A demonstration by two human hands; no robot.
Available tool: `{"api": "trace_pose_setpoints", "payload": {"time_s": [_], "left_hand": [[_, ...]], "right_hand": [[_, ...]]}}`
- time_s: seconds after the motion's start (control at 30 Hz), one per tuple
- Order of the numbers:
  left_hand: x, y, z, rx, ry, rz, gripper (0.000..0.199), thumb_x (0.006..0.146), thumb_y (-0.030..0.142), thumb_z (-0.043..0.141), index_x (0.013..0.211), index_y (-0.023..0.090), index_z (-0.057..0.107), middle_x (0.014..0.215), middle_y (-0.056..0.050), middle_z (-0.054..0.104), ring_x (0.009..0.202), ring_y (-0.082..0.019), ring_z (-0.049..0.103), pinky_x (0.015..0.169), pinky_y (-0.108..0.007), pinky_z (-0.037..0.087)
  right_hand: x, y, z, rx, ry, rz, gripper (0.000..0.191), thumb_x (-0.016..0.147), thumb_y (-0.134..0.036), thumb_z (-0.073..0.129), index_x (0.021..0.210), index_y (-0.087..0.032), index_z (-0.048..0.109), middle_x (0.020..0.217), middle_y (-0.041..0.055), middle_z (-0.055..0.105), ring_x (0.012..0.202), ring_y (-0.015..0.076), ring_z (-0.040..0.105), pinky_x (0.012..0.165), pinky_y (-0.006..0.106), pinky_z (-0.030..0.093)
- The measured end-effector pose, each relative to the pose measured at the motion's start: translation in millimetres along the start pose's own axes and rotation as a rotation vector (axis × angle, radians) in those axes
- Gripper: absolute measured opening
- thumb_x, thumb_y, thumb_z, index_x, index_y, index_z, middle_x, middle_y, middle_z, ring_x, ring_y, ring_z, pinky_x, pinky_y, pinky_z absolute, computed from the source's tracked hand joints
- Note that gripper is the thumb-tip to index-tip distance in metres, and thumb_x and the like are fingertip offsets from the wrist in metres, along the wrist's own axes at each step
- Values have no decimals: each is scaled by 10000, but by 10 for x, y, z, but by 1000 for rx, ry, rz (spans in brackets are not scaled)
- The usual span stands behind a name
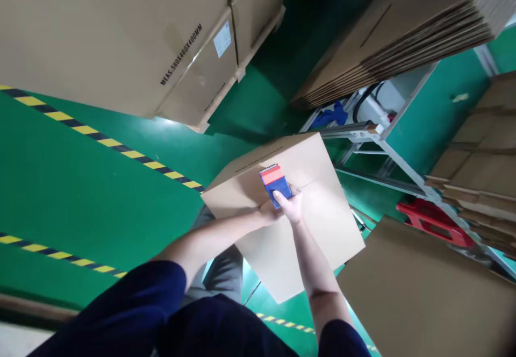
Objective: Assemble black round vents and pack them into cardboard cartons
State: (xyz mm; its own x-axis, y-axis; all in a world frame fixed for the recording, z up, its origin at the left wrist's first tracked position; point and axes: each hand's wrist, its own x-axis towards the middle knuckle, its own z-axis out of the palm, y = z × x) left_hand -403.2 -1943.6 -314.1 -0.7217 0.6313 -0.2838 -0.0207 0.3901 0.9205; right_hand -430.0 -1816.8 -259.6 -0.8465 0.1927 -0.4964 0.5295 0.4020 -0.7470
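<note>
In front of me stands a large cardboard carton (322, 212), turned at an angle, with its flat face toward me and a seam line on it. Over that face my right hand (293, 205) is closed around a blue and red tape dispenser (278, 185), thumb on the blue body. The dispenser's toothed edge points away from me. My left hand (271, 213) is right beside the dispenser and my right hand, close to the carton. Its fingers are mostly hidden, so whether it grips anything does not show.
Large stacked cartons (113, 34) on a pallet rise at the upper left. Flattened cardboard (387, 40) leans at the upper right above a metal frame (403, 169). A red plastic part (435, 222) and a brown cardboard sheet (431, 292) lie right. Striped tape (108, 142) marks the green floor.
</note>
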Motion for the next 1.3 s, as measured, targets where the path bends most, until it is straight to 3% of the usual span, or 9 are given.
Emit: {"api": "trace_pose_setpoints", "payload": {"time_s": [0.2, 0.3, 0.43, 0.77, 0.87, 1.0, 1.1, 1.2, 1.3], "left_hand": [[-102, 92, -1146, -422, 484, -295, 509, 928, 612, 613, 1223, 210, 715, 1179, -109, 749, 1061, -247, 711, 937, -361, 560], [389, 248, -1571, -753, 238, -405, 576, 730, 665, 799, 1020, 168, 784, 1046, -120, 775, 958, -246, 721, 864, -352, 564], [796, 337, -1624, -750, 189, -518, 413, 549, 435, 961, 779, 147, 776, 795, -85, 758, 744, -189, 683, 774, -340, 549], [1171, -222, -2097, -278, 504, -420, 193, 806, 309, 782, 807, 127, 718, 776, -84, 750, 651, -148, 657, 710, -297, 554], [1411, -557, -2031, -113, 452, -508, 166, 850, 304, 734, 862, 139, 736, 862, -104, 770, 724, -173, 691, 758, -316, 569], [1490, -894, -1503, -21, 279, -596, 170, 810, 315, 780, 857, 151, 769, 918, -118, 778, 868, -234, 729, 866, -351, 569], [1418, -1036, -1192, 56, 188, -641, 486, 789, 346, 812, 1253, 229, 730, 1382, -151, 659, 1293, -340, 604, 1081, -461, 484], [1341, -1087, -1174, 273, 123, -740, 797, 837, 328, 751, 1570, 291, 441, 1715, -152, 200, 1584, -392, 155, 1223, -626, 253], [1295, -1003, -1307, 399, 77, -715, 592, 982, 319, 532, 1548, 157, 473, 1682, -196, 270, 1580, -338, 206, 1256, -536, 226]], "right_hand": [[-23, 60, 24, 288, -12, 36, 526, 660, -692, 779, 788, -196, 659, 644, 16, 639, 560, 167, 579, 532, 301, 503], [0, 22, 46, 288, 2, 34, 534, 645, -697, 786, 768, -197, 648, 623, 5, 616, 542, 151, 552, 525, 291, 494], [41, -135, 64, 235, 20, 19, 548, 645, -719, 768, 723, -198, 618, 605, 0, 590, 540, 135, 520, 511, 272, 472], [-604, -51, -335, -18, 24, 249, 570, 663, -751, 721, 621, -218, 522, 515, -20, 483, 478, 121, 431, 437, 261, 356], [-627, 23, -363, -53, 30, 283, 574, 664, -754, 720, 614, -219, 518, 519, -21, 476, 480, 120, 430, 448, 261, 346], [-544, 38, -293, -118, 19, 307, 603, 679, -789, 698, 609, -224, 501, 500, -24, 471, 467, 117, 418, 450, 258, 334], [-548, 80, -263, -141, 27, 300, 616, 693, -810, 682, 620, -224, 506, 505, -24, 487, 469, 118, 431, 458, 254, 339], [-571, 144, -259, -139, 28, 294, 616, 709, -821, 664, 641, -226, 523, 522, -22, 504, 475, 122, 445, 462, 254, 354], [-564, 185, -258, -136, 7, 288, 610, 723, -822, 648, 638, -232, 522, 526, -17, 519, 474, 128, 465, 460, 253, 362]]}}
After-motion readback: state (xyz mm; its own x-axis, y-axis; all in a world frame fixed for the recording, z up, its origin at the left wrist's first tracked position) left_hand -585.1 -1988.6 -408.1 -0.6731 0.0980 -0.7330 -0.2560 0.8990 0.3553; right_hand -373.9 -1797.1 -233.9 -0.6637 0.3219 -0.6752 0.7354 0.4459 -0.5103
